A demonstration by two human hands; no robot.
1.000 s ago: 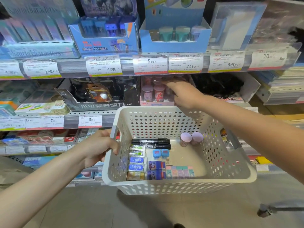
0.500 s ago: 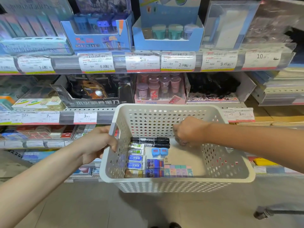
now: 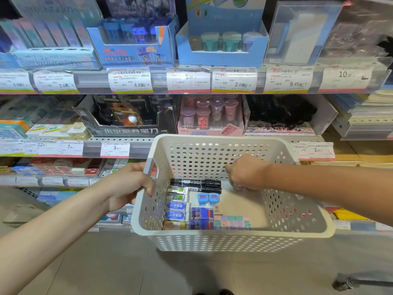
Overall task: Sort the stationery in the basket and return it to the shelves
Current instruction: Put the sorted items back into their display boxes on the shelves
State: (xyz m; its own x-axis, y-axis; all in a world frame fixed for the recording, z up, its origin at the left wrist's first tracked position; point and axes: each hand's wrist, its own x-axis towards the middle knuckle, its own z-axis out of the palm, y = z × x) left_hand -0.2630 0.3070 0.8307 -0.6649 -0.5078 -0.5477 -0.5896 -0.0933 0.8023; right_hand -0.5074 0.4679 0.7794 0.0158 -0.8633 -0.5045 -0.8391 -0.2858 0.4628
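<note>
I hold a white perforated basket (image 3: 212, 241) in front of the shelves. My left hand (image 3: 129, 184) grips its left rim. My right hand (image 3: 244, 171) reaches down inside the basket at the back. Its fingers are curled round a small pink cup-shaped sharpener (image 3: 238, 187), mostly hidden under the hand. Along the basket's left side lie two black markers (image 3: 195, 182), boxed erasers (image 3: 177, 209), two small blue sharpeners (image 3: 208, 198) and a row of pastel erasers (image 3: 231, 222). A pink display box (image 3: 210, 130) with similar pink cups stands on the middle shelf just above the basket.
Shelf rails with price labels (image 3: 234, 81) run across the view. A black display box (image 3: 127, 130) sits left of the pink one and a dark tray (image 3: 278, 116) to its right. Blue display boxes (image 3: 221, 54) stand on the upper shelf. Notebooks (image 3: 372, 116) are stacked at far right.
My right hand came down from the pink display box on the shelf into the basket and closed over the pink cup sharpeners at the back. The left hand kept hold of the basket.
</note>
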